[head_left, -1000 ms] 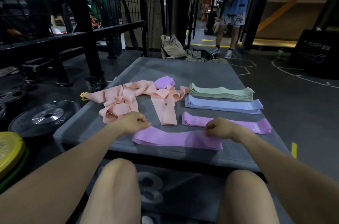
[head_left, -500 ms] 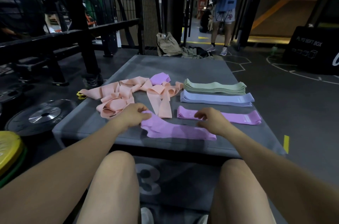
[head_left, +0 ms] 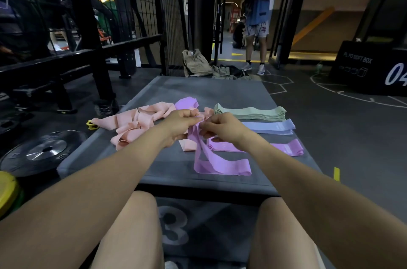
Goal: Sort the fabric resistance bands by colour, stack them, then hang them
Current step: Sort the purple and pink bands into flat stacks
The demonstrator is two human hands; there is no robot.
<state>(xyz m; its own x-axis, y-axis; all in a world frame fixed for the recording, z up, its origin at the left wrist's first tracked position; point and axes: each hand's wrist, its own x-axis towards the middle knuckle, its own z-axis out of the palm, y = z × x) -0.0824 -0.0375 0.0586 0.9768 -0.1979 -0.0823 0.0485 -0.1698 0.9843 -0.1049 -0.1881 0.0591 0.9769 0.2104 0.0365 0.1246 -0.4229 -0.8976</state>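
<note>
two hands, left (head_left: 179,122) and right (head_left: 222,125), pinch one end of a purple band (head_left: 211,158) at frame centre, its tail trailing on the desk (head_left: 220,92), likely to straighten it for the purple stack (head_left: 286,147).

Left hand (head_left: 179,122) and right hand (head_left: 222,125) pinch one end of a purple band (head_left: 217,164) above the worktop (head_left: 209,90); its far end lies near. Pink bands (head_left: 134,121) heaped left. Green stack (head_left: 251,112), blue stack (head_left: 271,126), purple stack (head_left: 286,148) right.
</note>
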